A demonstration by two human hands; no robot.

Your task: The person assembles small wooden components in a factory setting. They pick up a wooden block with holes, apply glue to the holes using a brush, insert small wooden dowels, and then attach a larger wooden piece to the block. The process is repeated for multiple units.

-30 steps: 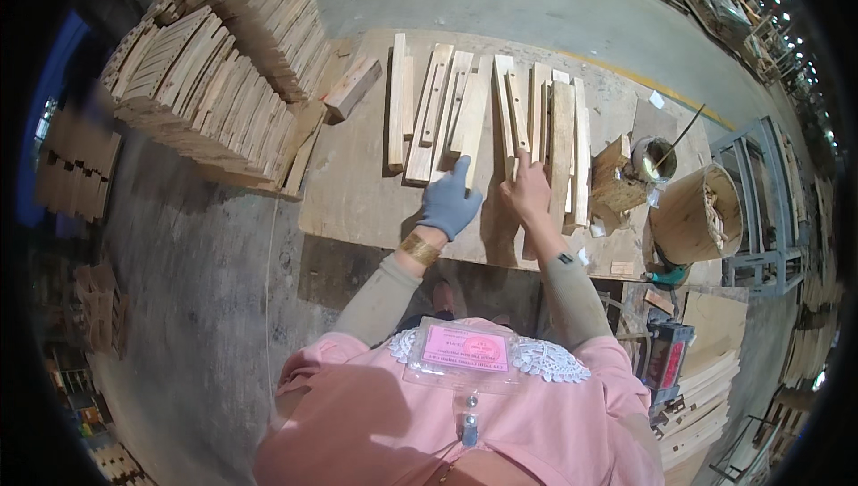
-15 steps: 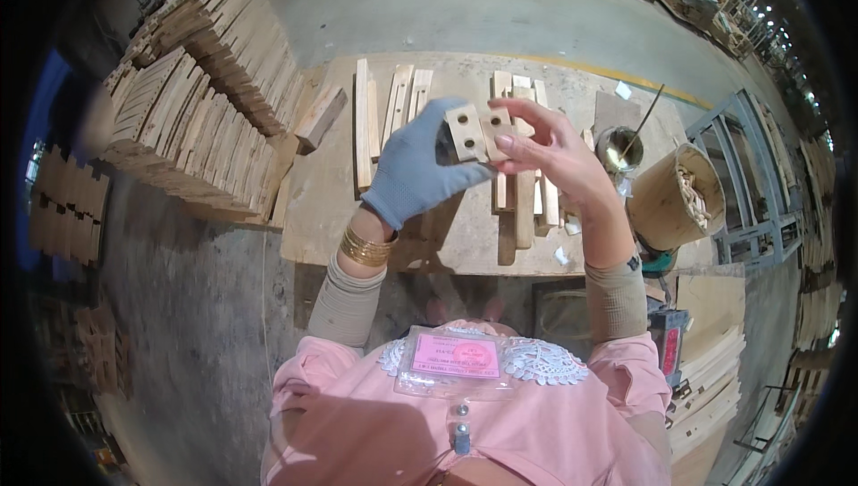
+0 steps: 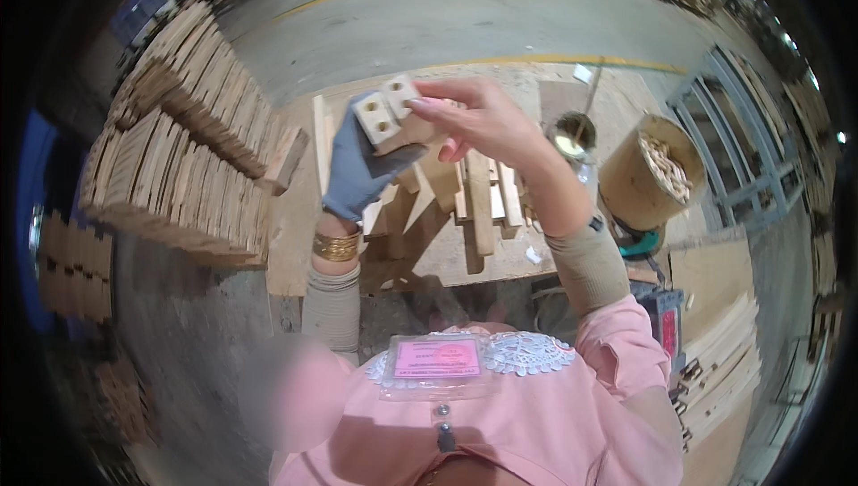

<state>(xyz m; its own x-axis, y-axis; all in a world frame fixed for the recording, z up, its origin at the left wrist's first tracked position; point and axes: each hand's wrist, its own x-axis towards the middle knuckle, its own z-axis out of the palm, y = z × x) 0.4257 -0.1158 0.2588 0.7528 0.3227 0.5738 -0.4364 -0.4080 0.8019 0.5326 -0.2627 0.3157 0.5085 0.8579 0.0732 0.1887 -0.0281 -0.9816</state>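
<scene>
My left hand [image 3: 356,169], in a grey-blue glove, is closed around a pale wooden bar [image 3: 377,121] whose end face has two round holes. Close beside it is a second wooden bar [image 3: 399,92], also with holes in its end. My bare right hand [image 3: 490,119] pinches this second bar at its end between thumb and fingers. Both bars are raised above the worktable [image 3: 407,278], and their far lengths are partly hidden by my hands. Below them on the table lie several wooden bars [image 3: 483,209], some covered by my right hand and forearm.
Tall stacks of wooden pieces [image 3: 170,173] stand left of the table. To the right are a pot [image 3: 572,135] with a stick in it, a round bin [image 3: 630,186] holding wooden dowels, and a grey metal frame [image 3: 746,142]. More wood strips [image 3: 724,370] lie at lower right.
Both hands have moved left with the two bars, whose hole ends are now tilted. The wood pieces on the table appear shifted as the head view has turned.
</scene>
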